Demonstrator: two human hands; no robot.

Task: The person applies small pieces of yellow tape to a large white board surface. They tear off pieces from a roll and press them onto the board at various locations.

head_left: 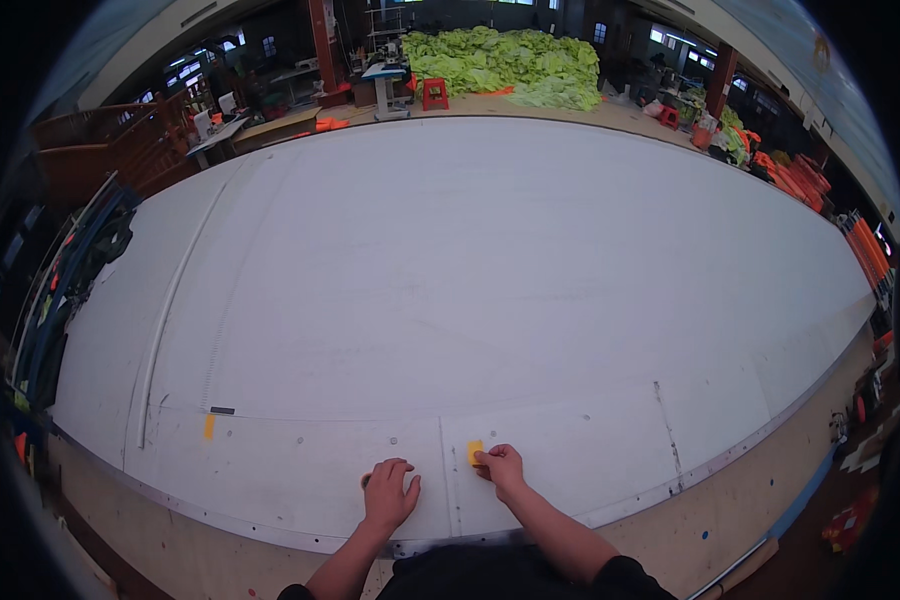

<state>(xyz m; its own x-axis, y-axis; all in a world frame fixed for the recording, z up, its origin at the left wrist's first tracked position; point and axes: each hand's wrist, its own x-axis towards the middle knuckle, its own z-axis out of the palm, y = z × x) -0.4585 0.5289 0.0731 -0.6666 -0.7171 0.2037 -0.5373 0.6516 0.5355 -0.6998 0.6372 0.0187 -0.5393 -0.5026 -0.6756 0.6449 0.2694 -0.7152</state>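
A small yellow piece (475, 453), flat like tape or card, is pinched between the thumb and fingers of my right hand (502, 466) just over the white tabletop (450, 270). My left hand (390, 492) lies palm down near the front edge, its fingers extended and thumb apart. By its outer side shows the rim of a small tan round thing (366, 480), mostly covered by the hand. Between my hands a seam runs across the table's front strip. Farther left, a yellow strip (209, 428) sits on the surface beside a short dark bar (222, 410).
A long thin white rod (175, 285) lies along the table's left part. Beyond the far edge are a big heap of lime-green fabric (510, 65) and a red stool (434, 94). Orange cloth (795, 180) is piled at the far right. Dark garments (85, 270) hang at the left.
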